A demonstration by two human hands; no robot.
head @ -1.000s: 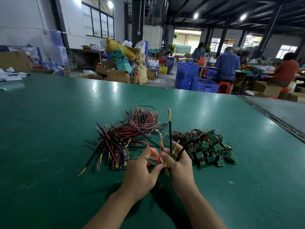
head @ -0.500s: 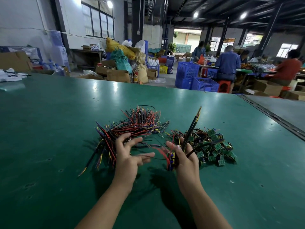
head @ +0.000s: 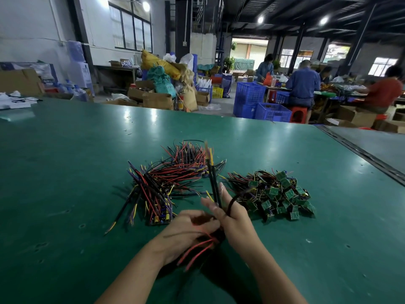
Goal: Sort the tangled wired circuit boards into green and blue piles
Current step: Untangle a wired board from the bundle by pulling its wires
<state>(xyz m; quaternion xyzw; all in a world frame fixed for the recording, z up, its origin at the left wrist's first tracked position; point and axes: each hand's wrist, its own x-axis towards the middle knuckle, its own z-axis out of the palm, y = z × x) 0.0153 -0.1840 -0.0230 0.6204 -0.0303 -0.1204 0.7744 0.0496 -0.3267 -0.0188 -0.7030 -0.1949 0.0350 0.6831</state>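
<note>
Two hands meet low over the green counter, nearest the camera, with the left hand touching the right hand on its left side. Both grasp one wire bundle. The left hand's fingers curl round it, and blurred red wire ends hang out below and to the left of the right hand. The right hand pinches the black wires, which rise straight up from between its fingers, and a dark loop bends over its back. The hands hide the bundle's lower end, so I cannot tell whether a board sits there.

Just beyond the right hand and to its left lies the tangled pile of red, black, yellow and purple wires. Blue boards sit at that pile's near edge, left of the right hand and past the left one. To the right of the right hand, near but apart from it, lies the green pile, small green boards heaped with their wires.

Far beyond the right hand, past the counter's edge, stand blue crates, cardboard boxes and stuffed sacks. People work at other benches farther to the right.
</note>
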